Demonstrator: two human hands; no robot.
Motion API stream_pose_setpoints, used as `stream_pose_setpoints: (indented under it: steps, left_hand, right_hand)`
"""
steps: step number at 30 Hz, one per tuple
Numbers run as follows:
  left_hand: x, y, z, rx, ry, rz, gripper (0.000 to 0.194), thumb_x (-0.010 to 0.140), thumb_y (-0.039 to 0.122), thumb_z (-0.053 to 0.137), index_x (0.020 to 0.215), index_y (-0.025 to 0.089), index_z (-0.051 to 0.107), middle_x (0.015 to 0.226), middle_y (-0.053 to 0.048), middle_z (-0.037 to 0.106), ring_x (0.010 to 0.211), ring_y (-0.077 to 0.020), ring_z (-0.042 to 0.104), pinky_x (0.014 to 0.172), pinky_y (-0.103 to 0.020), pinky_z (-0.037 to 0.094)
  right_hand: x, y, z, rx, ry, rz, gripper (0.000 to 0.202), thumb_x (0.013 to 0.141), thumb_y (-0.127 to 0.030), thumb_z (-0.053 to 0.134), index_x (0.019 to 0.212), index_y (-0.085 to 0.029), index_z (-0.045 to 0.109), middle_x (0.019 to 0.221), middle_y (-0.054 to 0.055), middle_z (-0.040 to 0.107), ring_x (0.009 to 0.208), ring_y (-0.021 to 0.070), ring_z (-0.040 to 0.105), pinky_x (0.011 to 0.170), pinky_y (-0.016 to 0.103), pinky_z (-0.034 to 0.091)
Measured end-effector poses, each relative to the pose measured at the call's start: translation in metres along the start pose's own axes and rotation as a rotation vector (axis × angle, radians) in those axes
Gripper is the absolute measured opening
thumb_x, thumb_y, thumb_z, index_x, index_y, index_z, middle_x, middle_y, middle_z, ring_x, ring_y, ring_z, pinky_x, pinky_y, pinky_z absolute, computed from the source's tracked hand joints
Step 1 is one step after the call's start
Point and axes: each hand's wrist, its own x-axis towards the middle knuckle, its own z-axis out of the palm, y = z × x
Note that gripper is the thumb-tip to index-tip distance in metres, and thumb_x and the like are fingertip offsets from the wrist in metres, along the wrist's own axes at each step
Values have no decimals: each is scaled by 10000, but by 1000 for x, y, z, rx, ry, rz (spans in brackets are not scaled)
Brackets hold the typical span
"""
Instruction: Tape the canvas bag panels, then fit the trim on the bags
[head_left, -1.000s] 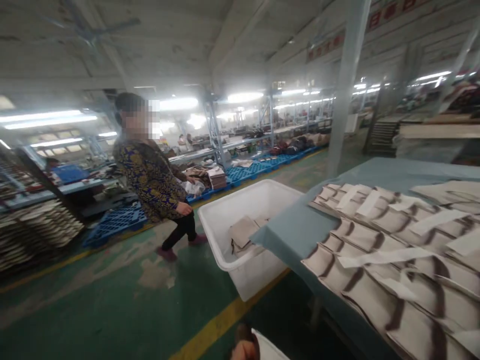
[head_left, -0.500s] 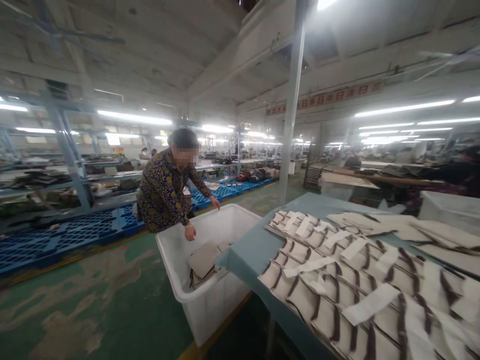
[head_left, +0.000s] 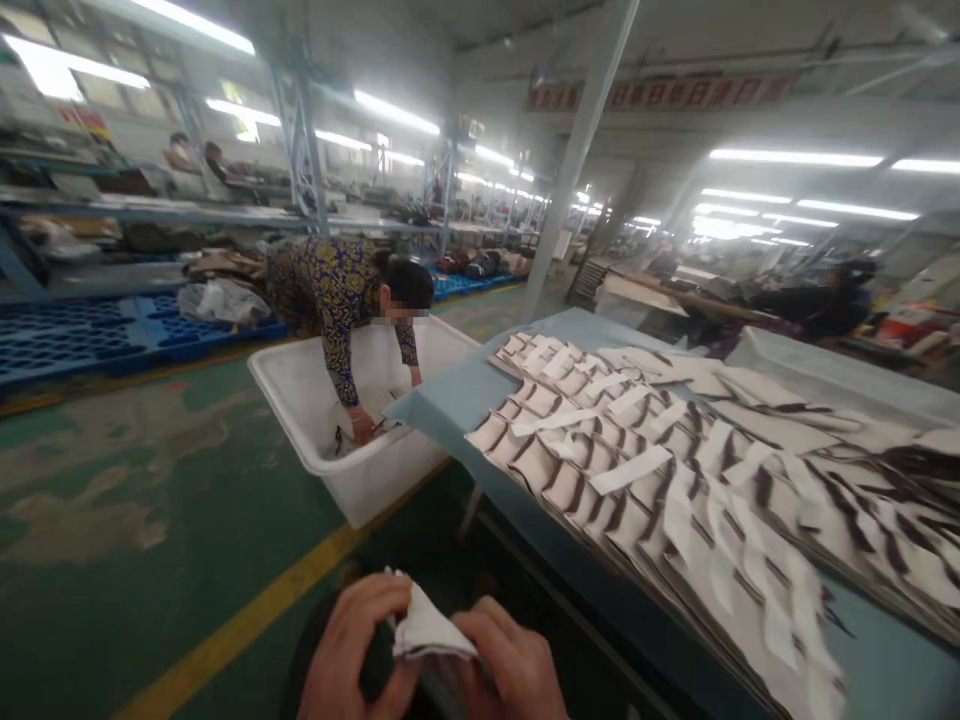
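Observation:
Low in the view, my left hand [head_left: 356, 645] and my right hand [head_left: 514, 660] grip a small pale piece of fabric [head_left: 431, 625] between them. The piece is folded over and has a dark lower edge. My left fingers are curled round its left side, while the right hand pinches the opposite side. To the right, rows of overlapping cream fabric pieces [head_left: 559, 485] with dark edges and white strips [head_left: 634, 470] lie on a table with a blue-grey cover [head_left: 442, 400]. Both hands are apart from that table.
Ahead, a co-worker [head_left: 345, 290] leans over a white bin [head_left: 300, 380], both arms inside it. Blue pallets [head_left: 97, 335] and loaded shelving stand on the left. A post [head_left: 577, 160] rises behind the table. Another white bin [head_left: 847, 370] is beyond the table.
My view has tilted down, bringing both hands and the fabric piece into sight. The co-worker has bent lower and reached into the bin.

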Motion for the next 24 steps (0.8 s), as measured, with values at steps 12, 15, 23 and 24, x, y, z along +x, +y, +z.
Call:
stream_pose_setpoints:
  steps: [12,15,23,24]
  left_hand:
    - [29,28,4,69,98,31,108,1097,294,688,1166,275,768,1137,-19,878,1020,-189,871,987,-246,681]
    - [35,46,-2,-34,-42,-41,100,1061,316,704,1126,292,776,1020,26,877,895,-171,860,860,-199,670]
    - [67,79,-27,-224,-400,-458,310,1099,421,566,939,256,772,837,35,793,763,-180,753,732,-248,575]
    - [68,79,-28,-236,-420,-448,304,1092,422,577,935,252,774,831,36,793,752,-180,754,719,-246,573]
  right_hand:
    - [4,-1,-18,232,-1,128,355,1232,-302,467,1023,-209,738,801,17,683,654,141,659,628,251,487]
    - [6,6,-18,73,-35,50,432,1252,-343,422,1019,-187,751,784,36,710,631,151,657,596,271,464]
    - [14,-1,-33,340,-144,276,245,1138,-400,655,1138,-187,774,897,33,765,718,157,659,656,280,493]
    - [16,-4,-36,445,-170,401,225,1077,-415,741,1120,-196,765,893,13,751,721,146,644,660,268,490]
